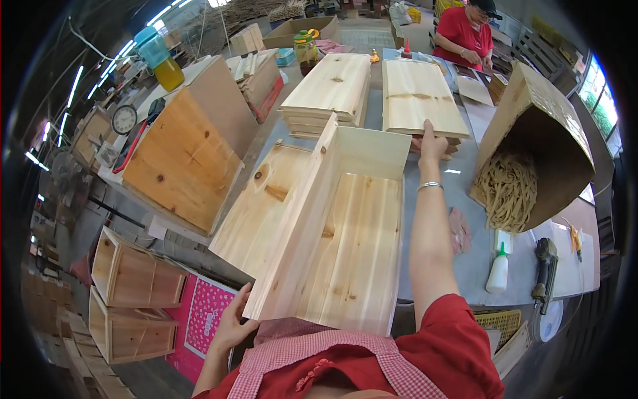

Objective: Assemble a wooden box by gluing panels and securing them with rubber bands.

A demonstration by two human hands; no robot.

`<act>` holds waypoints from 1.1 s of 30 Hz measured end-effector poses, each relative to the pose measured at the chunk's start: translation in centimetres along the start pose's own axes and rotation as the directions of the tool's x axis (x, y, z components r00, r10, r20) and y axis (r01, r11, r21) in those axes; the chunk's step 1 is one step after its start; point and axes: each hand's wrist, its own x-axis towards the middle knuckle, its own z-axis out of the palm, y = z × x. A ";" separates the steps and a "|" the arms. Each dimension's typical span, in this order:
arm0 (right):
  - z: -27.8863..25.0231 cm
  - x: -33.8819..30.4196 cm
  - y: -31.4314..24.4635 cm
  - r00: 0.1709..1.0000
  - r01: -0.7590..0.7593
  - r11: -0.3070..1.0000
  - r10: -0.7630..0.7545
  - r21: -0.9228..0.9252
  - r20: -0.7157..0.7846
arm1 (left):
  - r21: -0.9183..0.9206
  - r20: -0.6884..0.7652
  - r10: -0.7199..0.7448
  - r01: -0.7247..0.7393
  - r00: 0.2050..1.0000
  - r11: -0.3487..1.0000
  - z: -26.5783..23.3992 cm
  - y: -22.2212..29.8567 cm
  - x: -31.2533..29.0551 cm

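Observation:
A partly assembled pine box (345, 253) lies in front of me, with a bottom, an upright side board (299, 219) and a far end panel (372, 149). My left hand (232, 322) is closed at the near corner of that side board, thumb and fingers against its edge. At the far right, my right hand (432, 143) grips the near edge of the top pine board (422, 96) on a stack, thumb above and fingers underneath. Another board stack (335, 83) stands to its left. Left of the side board lies a flat pine panel (272, 189).
A tipped carton (571, 126) holding tan strips (506, 189) stands right, near a glue bottle (498, 271) and a power tool (545, 269). A tall wooden panel (179, 159) rises left; finished-looking boxes (136, 272) sit below. A person in red (462, 36) works opposite.

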 end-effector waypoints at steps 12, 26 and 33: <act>-2.8 -7.1 -17.0 0.798 0.591 0.797 -0.600 -0.128 -0.050 | 0.025 -0.242 0.427 -0.434 0.871 0.900 -2.7 8.8 13.8; -23.4 -36.5 -12.2 0.927 0.317 0.887 -0.365 -0.335 -0.088 | 0.460 0.062 0.388 -0.371 0.920 0.807 4.9 21.4 39.2; -24.9 -37.6 -8.4 0.955 0.271 0.810 -0.292 -0.521 0.043 | 0.457 0.349 0.586 -0.679 0.731 0.575 6.6 18.9 42.1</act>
